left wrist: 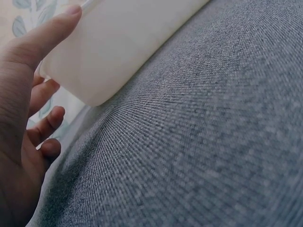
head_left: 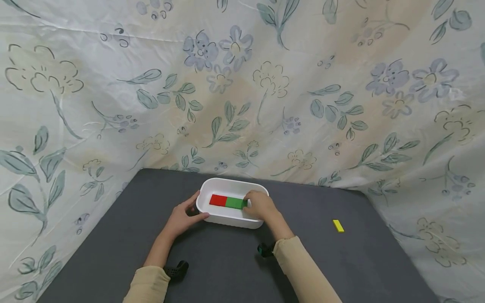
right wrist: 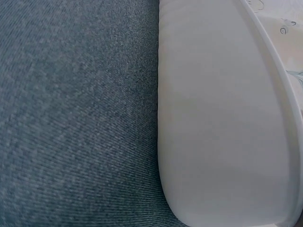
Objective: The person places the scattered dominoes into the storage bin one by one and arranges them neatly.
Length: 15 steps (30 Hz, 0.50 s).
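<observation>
A white oblong container (head_left: 231,219) stands on the dark table. Inside it, a red block (head_left: 217,200) and a green block (head_left: 233,203) lie end to end. My left hand (head_left: 182,217) holds the container's left end, thumb at the near rim and fingers round the end wall; in the left wrist view the thumb (left wrist: 52,33) lies along the rim. My right hand (head_left: 261,205) reaches over the right end, its curled fingertips pinching a darker green piece (head_left: 244,203) beside the green block. The right hand is out of sight in the right wrist view, where the container's wall (right wrist: 222,113) shows.
A yellow block (head_left: 338,226) lies on the table to the right, apart from the container. The dark grey table (head_left: 227,265) ends at the back against a floral cloth (head_left: 242,105). Dark bands sit at both wrists.
</observation>
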Each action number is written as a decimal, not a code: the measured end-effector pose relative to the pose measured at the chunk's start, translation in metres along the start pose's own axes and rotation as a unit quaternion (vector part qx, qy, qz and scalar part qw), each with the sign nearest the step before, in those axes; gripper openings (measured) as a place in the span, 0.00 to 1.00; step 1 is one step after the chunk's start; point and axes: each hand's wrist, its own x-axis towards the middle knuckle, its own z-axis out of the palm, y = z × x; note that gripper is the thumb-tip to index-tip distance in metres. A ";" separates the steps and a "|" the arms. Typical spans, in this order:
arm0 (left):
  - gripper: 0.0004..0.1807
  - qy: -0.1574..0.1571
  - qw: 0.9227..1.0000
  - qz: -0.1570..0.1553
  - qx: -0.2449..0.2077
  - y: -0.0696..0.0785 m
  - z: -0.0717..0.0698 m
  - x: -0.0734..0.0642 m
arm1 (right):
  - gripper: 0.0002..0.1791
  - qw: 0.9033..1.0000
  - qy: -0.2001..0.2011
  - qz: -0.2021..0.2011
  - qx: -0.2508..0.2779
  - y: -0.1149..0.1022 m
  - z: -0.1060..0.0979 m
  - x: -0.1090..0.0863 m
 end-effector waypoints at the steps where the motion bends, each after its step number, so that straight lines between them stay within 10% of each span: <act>1: 0.54 0.000 1.000 0.001 0.000 0.000 0.000 0.000 | 0.18 1.000 0.000 0.001 -0.004 0.000 0.000 0.001; 15: 0.53 -0.003 1.000 0.001 0.001 0.000 -0.005 0.004 | 0.18 0.999 -0.015 0.023 -0.026 -0.006 0.000 0.007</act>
